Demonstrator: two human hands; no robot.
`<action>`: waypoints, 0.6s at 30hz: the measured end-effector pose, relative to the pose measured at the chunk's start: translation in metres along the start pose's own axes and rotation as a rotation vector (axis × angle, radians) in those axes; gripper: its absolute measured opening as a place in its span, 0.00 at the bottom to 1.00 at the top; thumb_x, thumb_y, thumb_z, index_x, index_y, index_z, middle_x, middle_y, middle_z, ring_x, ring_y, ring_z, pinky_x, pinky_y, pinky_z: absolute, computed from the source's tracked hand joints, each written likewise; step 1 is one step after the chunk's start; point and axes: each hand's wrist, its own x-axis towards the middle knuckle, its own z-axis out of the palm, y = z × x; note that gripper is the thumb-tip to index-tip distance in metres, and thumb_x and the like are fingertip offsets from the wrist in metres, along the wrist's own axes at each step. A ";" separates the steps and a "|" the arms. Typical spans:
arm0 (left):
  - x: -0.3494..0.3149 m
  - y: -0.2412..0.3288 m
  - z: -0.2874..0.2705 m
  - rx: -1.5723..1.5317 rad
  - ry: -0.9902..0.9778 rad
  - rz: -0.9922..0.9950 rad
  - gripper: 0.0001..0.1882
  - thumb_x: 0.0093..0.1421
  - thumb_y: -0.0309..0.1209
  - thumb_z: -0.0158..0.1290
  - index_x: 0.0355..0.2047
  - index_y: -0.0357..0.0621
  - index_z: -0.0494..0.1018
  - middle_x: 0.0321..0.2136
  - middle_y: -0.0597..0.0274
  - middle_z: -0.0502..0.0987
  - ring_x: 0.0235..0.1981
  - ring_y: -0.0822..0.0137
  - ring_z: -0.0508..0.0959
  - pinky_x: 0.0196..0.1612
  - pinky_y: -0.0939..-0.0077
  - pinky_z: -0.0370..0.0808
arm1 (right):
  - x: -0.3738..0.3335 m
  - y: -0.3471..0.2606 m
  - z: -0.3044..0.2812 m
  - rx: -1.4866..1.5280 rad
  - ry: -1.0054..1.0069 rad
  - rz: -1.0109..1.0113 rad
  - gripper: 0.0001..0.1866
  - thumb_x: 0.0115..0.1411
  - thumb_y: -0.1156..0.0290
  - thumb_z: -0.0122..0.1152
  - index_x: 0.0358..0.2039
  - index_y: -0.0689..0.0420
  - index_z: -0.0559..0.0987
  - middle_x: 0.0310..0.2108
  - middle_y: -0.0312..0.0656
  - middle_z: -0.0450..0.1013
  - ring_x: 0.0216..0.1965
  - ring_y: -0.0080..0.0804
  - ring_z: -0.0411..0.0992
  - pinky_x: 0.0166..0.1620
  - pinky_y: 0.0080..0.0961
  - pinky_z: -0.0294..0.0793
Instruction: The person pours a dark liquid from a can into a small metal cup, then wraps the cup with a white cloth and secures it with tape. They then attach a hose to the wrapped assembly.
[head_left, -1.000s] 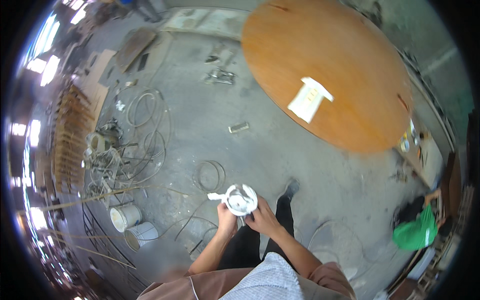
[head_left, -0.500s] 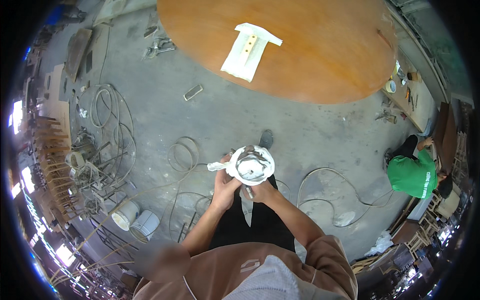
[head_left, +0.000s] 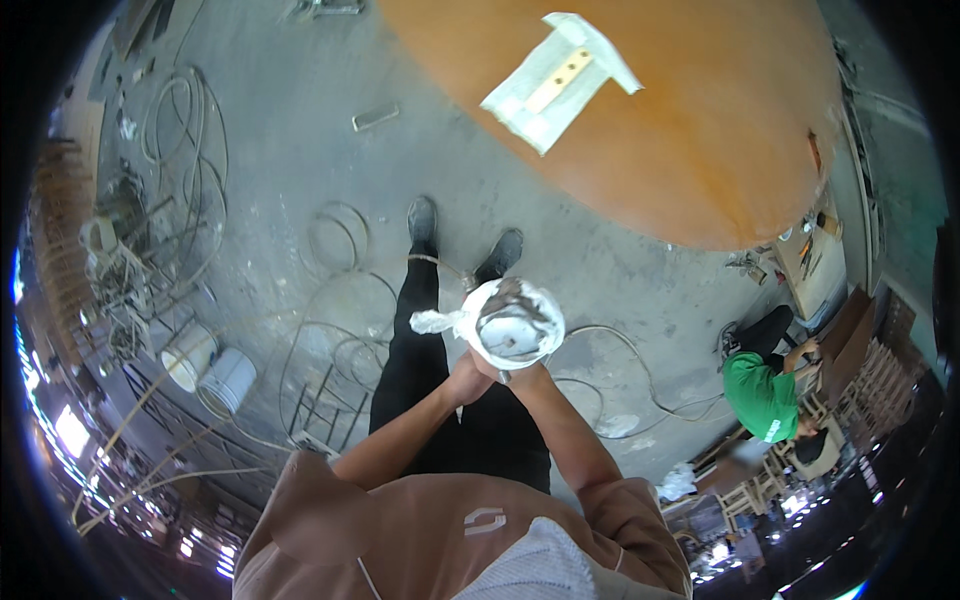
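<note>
Both hands are together in front of my body, holding what looks like a spray gun with a round cup (head_left: 520, 325) on top. White covering wraps the cup, with a twisted tail sticking out to the left; its top is smeared dark and white. My left hand (head_left: 468, 378) is closed under the cup's near left side, fingers mostly hidden. Beside it, my right hand (head_left: 522, 380) wraps round the part below the cup, where a small metal knob (head_left: 503, 377) shows. A thin hose (head_left: 440, 260) meets the far side of the cup.
Ahead to the right stands a large rounded brown tabletop (head_left: 700, 150) bearing a white cloth (head_left: 545, 115) and a drilled wooden strip (head_left: 558, 80). Hoses (head_left: 640, 365) loop across the floor. White buckets (head_left: 225, 380) are at left. A person in green (head_left: 760, 395) crouches at right.
My view has turned and shifted, so the tabletop lies further right. My legs now stand apart, both shoes showing. My left hand has moved from the cup's left side to beneath it.
</note>
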 end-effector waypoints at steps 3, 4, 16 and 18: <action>0.003 0.004 -0.023 0.156 -0.098 -0.011 0.24 0.70 0.26 0.53 0.66 0.43 0.67 0.60 0.61 0.74 0.60 0.67 0.74 0.64 0.67 0.69 | 0.022 -0.012 0.012 0.085 0.125 0.004 0.20 0.57 0.81 0.70 0.52 0.63 0.81 0.50 0.48 0.81 0.51 0.38 0.79 0.57 0.36 0.75; 0.003 0.009 -0.029 0.332 -0.115 0.054 0.20 0.71 0.25 0.52 0.62 0.41 0.70 0.56 0.62 0.76 0.56 0.68 0.76 0.62 0.68 0.71 | 0.031 -0.017 0.017 0.118 0.131 0.051 0.19 0.58 0.81 0.70 0.51 0.65 0.81 0.50 0.49 0.81 0.51 0.37 0.79 0.56 0.35 0.76; -0.003 0.066 -0.054 0.445 -0.172 0.178 0.14 0.73 0.21 0.50 0.56 0.33 0.75 0.46 0.60 0.82 0.49 0.71 0.79 0.55 0.73 0.76 | 0.083 -0.038 0.053 -0.010 0.233 0.166 0.03 0.64 0.80 0.64 0.33 0.67 0.82 0.28 0.44 0.80 0.29 0.33 0.78 0.34 0.29 0.77; -0.004 0.069 -0.054 0.201 -0.130 0.159 0.14 0.74 0.23 0.49 0.57 0.33 0.75 0.49 0.61 0.81 0.51 0.71 0.78 0.57 0.74 0.75 | 0.082 -0.038 0.056 0.003 0.245 0.174 0.04 0.64 0.79 0.64 0.33 0.68 0.82 0.28 0.44 0.80 0.28 0.33 0.78 0.33 0.29 0.77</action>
